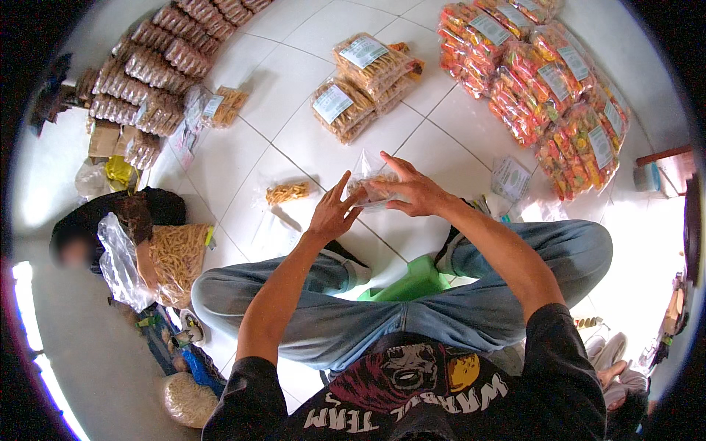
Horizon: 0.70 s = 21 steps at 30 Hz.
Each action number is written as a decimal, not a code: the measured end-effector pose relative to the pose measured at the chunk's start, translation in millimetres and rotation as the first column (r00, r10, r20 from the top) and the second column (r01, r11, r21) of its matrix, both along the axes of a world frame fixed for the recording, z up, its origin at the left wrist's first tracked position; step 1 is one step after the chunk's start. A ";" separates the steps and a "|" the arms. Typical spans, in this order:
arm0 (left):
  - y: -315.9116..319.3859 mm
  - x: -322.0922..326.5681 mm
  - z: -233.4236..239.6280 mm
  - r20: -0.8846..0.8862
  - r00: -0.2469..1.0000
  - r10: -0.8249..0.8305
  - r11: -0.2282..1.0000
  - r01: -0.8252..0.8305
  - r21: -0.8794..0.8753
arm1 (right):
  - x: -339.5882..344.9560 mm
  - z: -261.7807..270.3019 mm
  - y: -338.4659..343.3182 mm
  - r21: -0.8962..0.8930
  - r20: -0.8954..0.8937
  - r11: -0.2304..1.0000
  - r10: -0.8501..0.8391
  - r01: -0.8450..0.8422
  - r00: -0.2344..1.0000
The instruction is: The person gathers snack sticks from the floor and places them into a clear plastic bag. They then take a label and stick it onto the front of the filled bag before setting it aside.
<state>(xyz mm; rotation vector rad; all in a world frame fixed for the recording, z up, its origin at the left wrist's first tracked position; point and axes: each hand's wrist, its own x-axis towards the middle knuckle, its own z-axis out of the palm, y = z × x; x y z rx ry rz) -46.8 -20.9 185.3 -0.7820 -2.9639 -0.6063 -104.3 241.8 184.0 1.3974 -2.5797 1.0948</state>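
Between my hands is a small clear plastic bag (368,165) with some light brown snack pieces low inside it. My left hand (335,208) has its fingers against the bag's left side, index finger raised. From the other side my right hand (415,188) grips the bag, its index finger stretched out and its thumb low. My fingers partly hide the contents. On the floor left of my left hand lies a small clear pack of yellow-brown stick snacks (288,193). Beyond my hands sit stacked larger packs of stick snacks (361,77) with white labels.
Red-orange snack packs (551,82) are piled at the right, brown packs (160,66) at the left. A labelled plastic bag (511,179) lies by my right foot. A green plastic object (413,281) is under my legs. Another person sits left beside a big snack bag (177,259).
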 end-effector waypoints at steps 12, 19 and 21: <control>2.3 -15.9 14.1 0.036 0.999 -0.017 0.981 0.009 0.193 | -1.9 -14.3 -12.7 -0.103 0.067 0.994 -0.036 0.043 0.997; 6.9 -25.1 13.9 0.299 0.942 0.151 0.887 -0.263 0.381 | -2.9 -12.8 -15.8 -0.187 0.009 0.982 -0.028 0.029 1.000; 7.9 -26.3 10.9 0.278 0.950 0.143 0.911 -0.237 0.338 | -2.2 -14.4 -18.2 -0.188 0.037 0.980 -0.056 0.062 0.998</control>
